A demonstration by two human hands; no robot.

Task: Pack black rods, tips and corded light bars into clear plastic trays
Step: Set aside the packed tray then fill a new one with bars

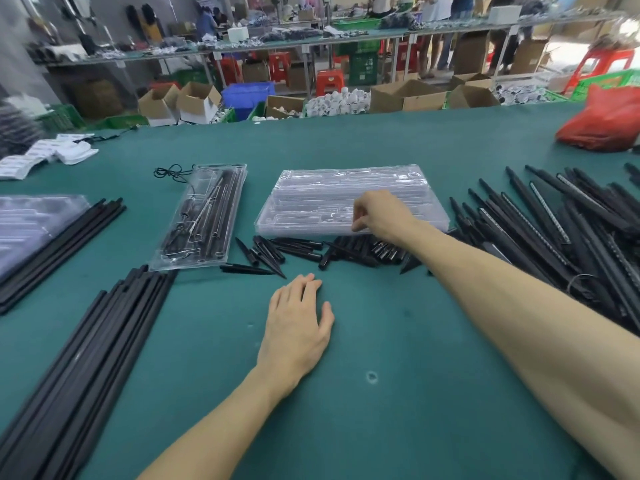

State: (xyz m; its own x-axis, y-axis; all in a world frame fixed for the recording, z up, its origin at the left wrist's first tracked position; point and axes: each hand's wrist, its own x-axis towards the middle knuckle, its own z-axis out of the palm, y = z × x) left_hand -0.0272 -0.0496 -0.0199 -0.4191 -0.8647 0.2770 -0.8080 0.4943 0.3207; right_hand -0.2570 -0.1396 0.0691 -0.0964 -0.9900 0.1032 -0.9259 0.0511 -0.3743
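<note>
Clear plastic trays [311, 202] sit stacked and empty at mid-tabletop [415, 341], where the right hand [379, 213] curls its fingers round the near edge of the top one. A packed tray [230, 220] beside the stack holds rods and a corded bar. Loose tips [273, 251], rods [104, 341] and light bars [554, 230] await packing, so most work likely remains. The left hand [298, 327] rests flat, fingers relaxed.
</note>
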